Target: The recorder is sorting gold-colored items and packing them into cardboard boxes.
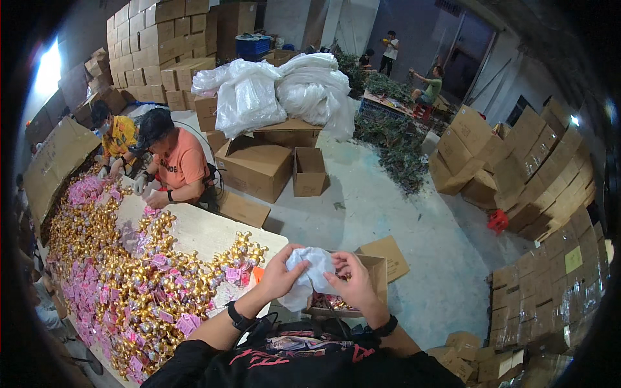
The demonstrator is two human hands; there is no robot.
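Observation:
Both my hands hold a crumpled white plastic bag (312, 270) in front of my chest. My left hand (279, 273) grips its left side and my right hand (350, 283) pinches its right side. Each wrist wears a black band. Right below the bag stands an open cardboard box (377, 274) with shiny packed items inside. To my left a wooden table (200, 227) is heaped with several gold figurines (143, 292) carrying pink tags.
Two people in an orange shirt (178, 165) and a yellow shirt (115, 139) work at the table's far end. Open cartons (257, 167) and white plastic bundles (279, 92) stand ahead. Stacked cartons (540, 173) line the right; green plants (396, 150) lie on the floor.

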